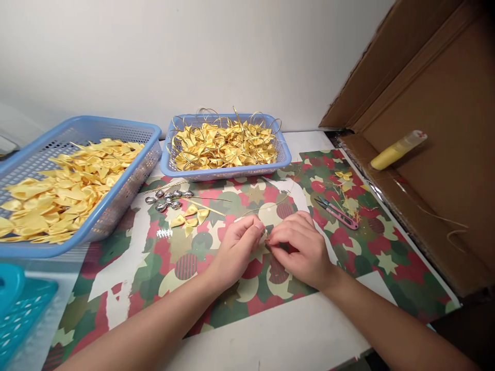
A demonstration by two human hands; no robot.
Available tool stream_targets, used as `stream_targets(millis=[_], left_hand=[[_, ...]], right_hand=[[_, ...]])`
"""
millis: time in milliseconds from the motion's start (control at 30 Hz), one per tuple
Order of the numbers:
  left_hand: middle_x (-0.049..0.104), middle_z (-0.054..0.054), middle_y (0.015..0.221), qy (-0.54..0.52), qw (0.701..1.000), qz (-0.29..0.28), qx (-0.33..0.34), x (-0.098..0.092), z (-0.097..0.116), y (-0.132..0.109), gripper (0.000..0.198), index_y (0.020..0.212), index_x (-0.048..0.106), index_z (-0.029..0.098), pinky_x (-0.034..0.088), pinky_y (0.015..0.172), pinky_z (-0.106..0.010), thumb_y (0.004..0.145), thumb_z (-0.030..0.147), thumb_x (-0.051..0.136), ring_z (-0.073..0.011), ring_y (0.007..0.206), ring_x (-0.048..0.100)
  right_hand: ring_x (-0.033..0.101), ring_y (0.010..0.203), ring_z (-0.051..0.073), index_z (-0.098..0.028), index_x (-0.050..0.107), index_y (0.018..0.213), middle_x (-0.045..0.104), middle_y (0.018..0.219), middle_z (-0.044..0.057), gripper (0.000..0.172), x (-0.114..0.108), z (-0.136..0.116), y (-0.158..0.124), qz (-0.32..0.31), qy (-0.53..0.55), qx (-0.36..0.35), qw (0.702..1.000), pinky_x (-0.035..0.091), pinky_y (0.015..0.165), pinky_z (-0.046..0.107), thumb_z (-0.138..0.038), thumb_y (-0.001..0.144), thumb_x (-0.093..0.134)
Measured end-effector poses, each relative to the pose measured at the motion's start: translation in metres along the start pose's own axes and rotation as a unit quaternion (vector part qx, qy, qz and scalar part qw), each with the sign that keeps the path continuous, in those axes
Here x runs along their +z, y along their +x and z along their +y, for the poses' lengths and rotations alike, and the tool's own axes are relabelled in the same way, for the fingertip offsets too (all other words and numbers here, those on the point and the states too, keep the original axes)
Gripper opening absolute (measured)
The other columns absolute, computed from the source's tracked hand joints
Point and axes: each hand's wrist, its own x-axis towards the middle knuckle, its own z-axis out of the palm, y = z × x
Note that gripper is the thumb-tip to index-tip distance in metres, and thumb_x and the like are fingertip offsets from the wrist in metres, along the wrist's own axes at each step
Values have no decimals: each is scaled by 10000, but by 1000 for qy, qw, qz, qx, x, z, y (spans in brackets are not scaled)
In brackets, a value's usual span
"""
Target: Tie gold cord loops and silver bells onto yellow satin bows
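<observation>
Fingers closed in a pinch, my left hand [240, 246] grips one part of a thin gold cord [266, 207]. My right hand [303, 248] pinches the same cord a short way to the right, and the fingertips of both hands almost meet. The cord loops up and away behind the hands; its held part is mostly hidden by my fingers. Left of my hands lie a few yellow satin bows [190, 218]. Beyond them sits a cluster of shiny silver bells or beads [168, 200], with straight gold cord pieces [209, 199] beside it.
A blue basket [228, 172] of bows with gold cord loops stands at the back; another blue basket [116, 201] of bows is at left. Pink-handled thread snips [338, 214] and cord scraps [350, 203] lie right. A cardboard wall [436, 93] holds a yellow tube [398, 150].
</observation>
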Motion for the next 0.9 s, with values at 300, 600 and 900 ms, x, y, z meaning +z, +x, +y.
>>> stream_targets(millis=[300, 600, 900], left_hand=[[286, 78, 542, -42, 999, 3, -22, 0, -2, 2, 304, 633, 380, 195, 195, 480, -234, 897, 315, 474, -88, 512, 221], [269, 75, 553, 13, 1000, -7, 4, 0, 0, 1, 327, 633, 394, 193, 196, 485, -240, 905, 357, 470, -89, 516, 213], [307, 64, 567, 50, 998, -18, 16, 0, 2, 1, 312, 639, 418, 193, 204, 479, -250, 902, 353, 468, -91, 513, 229]], right_hand=[[543, 709, 130, -200, 524, 742, 653, 691, -43, 217, -2, -1, -1, -61, 23, -14, 998, 360, 741, 333, 15, 764, 541], [524, 866, 169, -201, 596, 874, 646, 860, 11, 118, -8, 2, 5, -106, 108, 162, 975, 408, 774, 319, -114, 820, 538], [480, 825, 160, -178, 522, 707, 607, 788, 18, 149, -9, 2, 7, -157, 160, 205, 953, 402, 734, 302, -130, 846, 496]])
